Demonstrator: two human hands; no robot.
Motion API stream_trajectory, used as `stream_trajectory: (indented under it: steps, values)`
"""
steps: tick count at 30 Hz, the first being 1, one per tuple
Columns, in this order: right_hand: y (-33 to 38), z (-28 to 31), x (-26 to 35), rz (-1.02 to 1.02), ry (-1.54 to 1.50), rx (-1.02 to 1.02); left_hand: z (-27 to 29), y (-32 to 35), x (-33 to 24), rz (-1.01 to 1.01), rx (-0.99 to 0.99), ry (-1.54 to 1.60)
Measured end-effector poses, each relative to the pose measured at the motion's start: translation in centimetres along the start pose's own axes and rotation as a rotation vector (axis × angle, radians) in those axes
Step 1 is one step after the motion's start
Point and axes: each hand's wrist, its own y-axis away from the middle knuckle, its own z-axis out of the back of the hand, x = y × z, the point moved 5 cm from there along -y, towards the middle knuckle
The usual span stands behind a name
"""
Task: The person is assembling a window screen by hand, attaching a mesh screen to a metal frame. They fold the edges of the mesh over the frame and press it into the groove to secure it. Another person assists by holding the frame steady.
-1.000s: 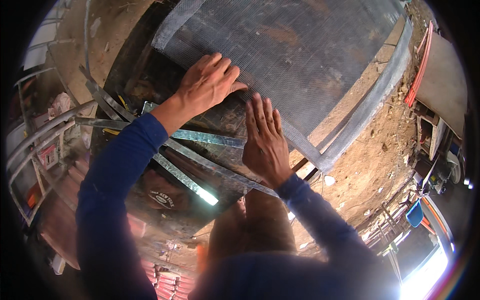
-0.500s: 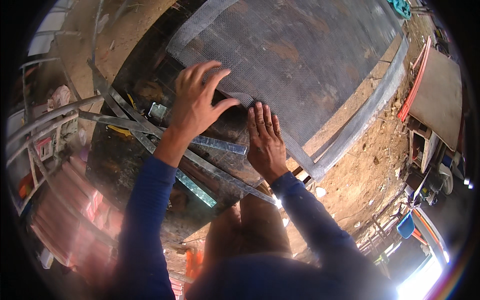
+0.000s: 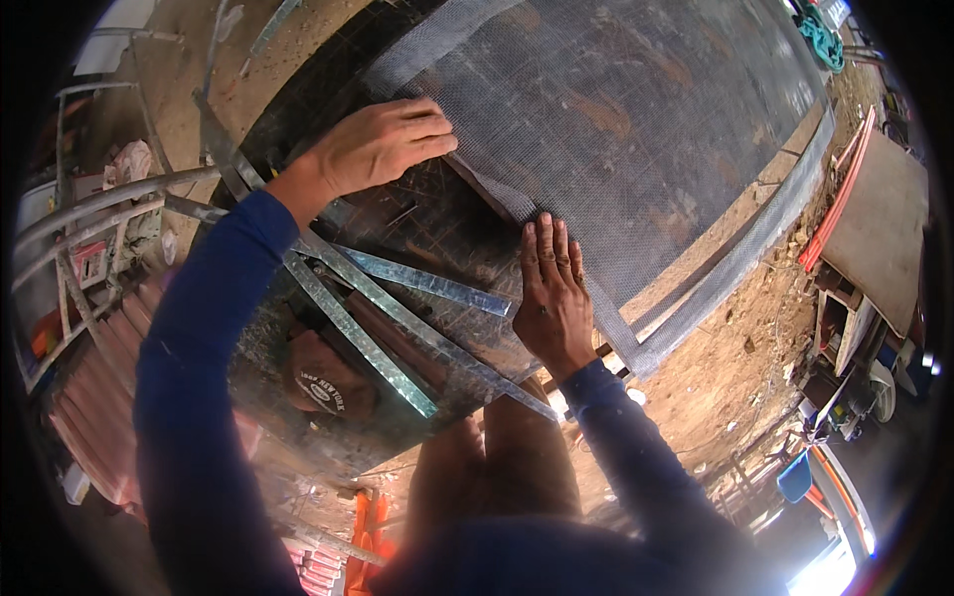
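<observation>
A grey mesh sheet [image 3: 636, 169] lies across a dark, worn tabletop [image 3: 427, 209], its near edge folded into a narrow strip. My left hand [image 3: 383, 149] is closed on that edge near the sheet's left corner, fingertips pinched over the fold. Flat on the same fold, further right, rests my right hand [image 3: 555, 298], its fingers stretched out and side by side. Between my hands the folded edge runs slightly raised from the tabletop. Several metal strips [image 3: 422, 281] lie crossed on the table in front of me, one ending close beside my right hand.
A dark cap [image 3: 328, 372] sits on the near left of the table. Metal bars [image 3: 109, 209] stick in from the left above stacked reddish slabs [image 3: 94, 427]. At the right are a brown board [image 3: 879, 233] and red strips [image 3: 840, 189]; a teal cloth [image 3: 823, 42] hangs at the far corner.
My left hand has moved from hovering open to the far left corner of the fold and closed on it. My right hand still lies flat on the fold. The cap has come into view.
</observation>
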Motion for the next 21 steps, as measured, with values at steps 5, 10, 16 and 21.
stream_trajectory:
  steps: [5, 10, 16, 21]
  values:
    - [0.0, 0.3, -0.1, -0.014, 0.024, 0.029, 0.3, -3.4, 1.8, 0.042, 0.210, 0.158]
    - [-0.1, 0.8, -0.2, -0.017, 0.014, 0.056, 0.2, -5.2, 2.5, 0.166, 0.393, 0.210]
    - [-0.1, 0.8, -0.5, -0.017, 0.001, 0.058, -0.4, -6.9, 3.6, 0.403, 0.614, 0.248]
    - [0.1, 0.9, -0.6, -0.009, -0.013, 0.018, -0.9, -8.3, 2.9, 0.507, 0.736, 0.064]
